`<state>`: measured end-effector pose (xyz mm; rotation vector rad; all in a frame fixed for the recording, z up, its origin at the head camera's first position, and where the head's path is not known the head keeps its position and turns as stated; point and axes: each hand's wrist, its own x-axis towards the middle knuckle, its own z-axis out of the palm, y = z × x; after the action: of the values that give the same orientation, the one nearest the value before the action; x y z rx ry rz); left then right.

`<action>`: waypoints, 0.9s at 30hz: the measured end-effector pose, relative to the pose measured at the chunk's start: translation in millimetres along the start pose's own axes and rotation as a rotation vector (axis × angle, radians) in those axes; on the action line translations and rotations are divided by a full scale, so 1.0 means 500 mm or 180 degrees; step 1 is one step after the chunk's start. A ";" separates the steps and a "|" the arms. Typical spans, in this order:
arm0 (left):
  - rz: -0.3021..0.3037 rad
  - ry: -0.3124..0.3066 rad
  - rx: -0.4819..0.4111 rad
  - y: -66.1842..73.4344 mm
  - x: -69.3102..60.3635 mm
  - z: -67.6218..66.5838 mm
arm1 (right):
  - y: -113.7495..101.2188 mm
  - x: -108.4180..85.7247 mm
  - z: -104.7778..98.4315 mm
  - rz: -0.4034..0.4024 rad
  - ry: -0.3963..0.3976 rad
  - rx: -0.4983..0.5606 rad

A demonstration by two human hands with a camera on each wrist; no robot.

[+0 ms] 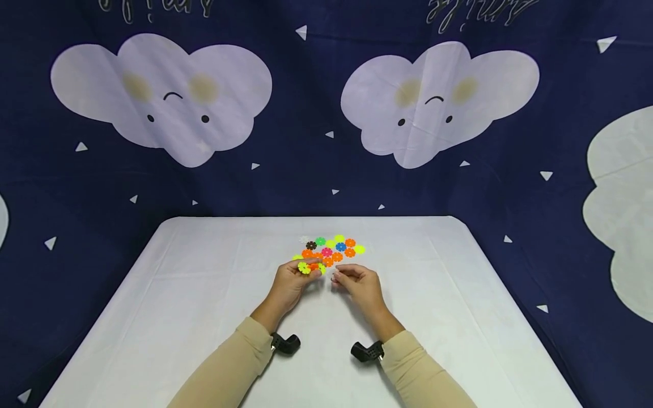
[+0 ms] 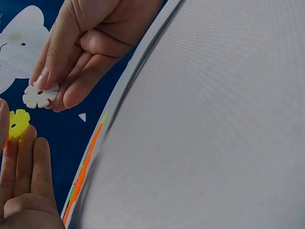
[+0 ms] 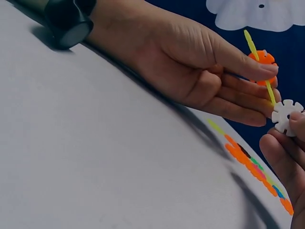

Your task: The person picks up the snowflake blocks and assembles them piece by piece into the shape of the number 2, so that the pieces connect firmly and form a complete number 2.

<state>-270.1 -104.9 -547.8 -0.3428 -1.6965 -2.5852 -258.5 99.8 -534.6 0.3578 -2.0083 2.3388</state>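
My left hand pinches a small joined piece of notched plastic discs between thumb and fingers. In the right wrist view, it is an orange disc with a yellow disc on each side, edge-on. My right hand pinches a white notched disc between thumb and fingers, close beside the joined piece. In the right wrist view the white disc is seen face-on near the end of a yellow one; whether they touch I cannot tell. Both hands are above the table.
Several loose notched discs lie just beyond the hands, among them a blue disc, a black disc and a green disc. They lie on a white-covered table. Behind it hangs a dark blue cloth with clouds.
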 end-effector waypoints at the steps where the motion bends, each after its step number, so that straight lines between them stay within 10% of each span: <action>1: -0.0009 -0.0001 -0.0007 0.000 0.000 0.001 | 0.001 -0.001 0.001 -0.0024 0.0000 0.0019; 27: 0.0096 0.0131 0.0889 0.001 0.000 -0.001 | -0.027 -0.030 0.060 -0.0685 0.0273 -0.0509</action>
<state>-269.9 -105.7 -547.4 -0.2982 -1.9849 -2.2743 -236.9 74.4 -520.5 0.4336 -1.9899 2.0187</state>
